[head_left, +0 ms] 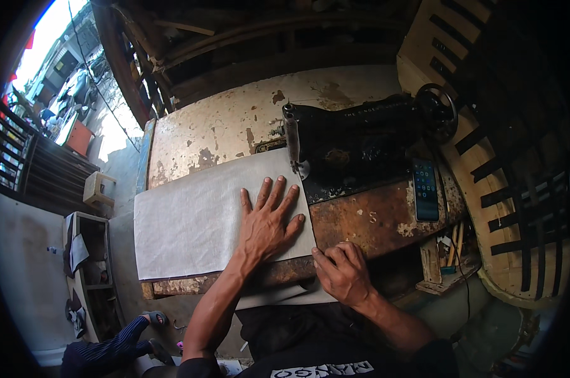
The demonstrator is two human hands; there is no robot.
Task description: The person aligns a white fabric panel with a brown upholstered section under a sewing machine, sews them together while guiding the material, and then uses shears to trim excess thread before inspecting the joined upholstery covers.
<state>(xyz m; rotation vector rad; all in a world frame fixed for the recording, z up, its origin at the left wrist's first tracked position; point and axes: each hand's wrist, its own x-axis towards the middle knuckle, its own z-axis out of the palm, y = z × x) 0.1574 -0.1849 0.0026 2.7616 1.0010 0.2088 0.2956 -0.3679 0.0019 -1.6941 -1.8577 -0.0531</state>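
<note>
A white woven sheet [184, 227] lies on the worn sewing table [197, 132], its right edge running up to the needle of a black sewing machine [360, 151]. My left hand [269, 220] rests flat on this sheet with its fingers spread, just below the needle. My right hand [342, 271] is closed at the sheet's lower right corner, pinching its edge between thumb and fingers. Another pale piece of material [285, 296] shows under the table's front edge, partly hidden by my arms.
A phone [425, 189] lies right of the machine, beside a hanging cord. A slatted wooden chair-like frame [512, 271] stands at right. At left are a plastic stool [97, 189], an open cabinet [89, 233] and another person's legs [121, 337] in striped trousers. A bright street shows beyond.
</note>
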